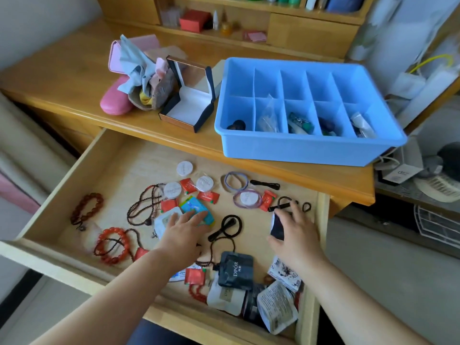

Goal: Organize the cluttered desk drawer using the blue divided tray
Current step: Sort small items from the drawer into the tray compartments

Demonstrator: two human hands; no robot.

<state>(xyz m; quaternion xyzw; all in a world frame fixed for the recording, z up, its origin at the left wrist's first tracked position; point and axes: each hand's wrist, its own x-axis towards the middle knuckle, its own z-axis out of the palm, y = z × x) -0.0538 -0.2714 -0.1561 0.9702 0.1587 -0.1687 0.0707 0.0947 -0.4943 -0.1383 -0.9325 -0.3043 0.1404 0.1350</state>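
The open wooden drawer (pixel 104 170) is strewn with bead bracelets, hair ties, red sachets, round white discs and pouches. The blue divided tray (pixel 298 150) stands on the desk top behind it, with small items in its front compartments. My left hand (pixel 183 232) lies flat, fingers apart, on a blue-green packet (pixel 199 207) and a white packet (pixel 163 221) in the drawer's middle. My right hand (pixel 295 232) grips a small dark packet (pixel 276 227) near the drawer's right side, just below a black hair tie (pixel 286 202).
An open empty gift box (pixel 191 100) and a pink case (pixel 115 102) with cloth items sit on the desk left of the tray. A dark DPOR pouch (pixel 235 271) and more pouches fill the drawer's front right corner. Shelves rise behind the desk.
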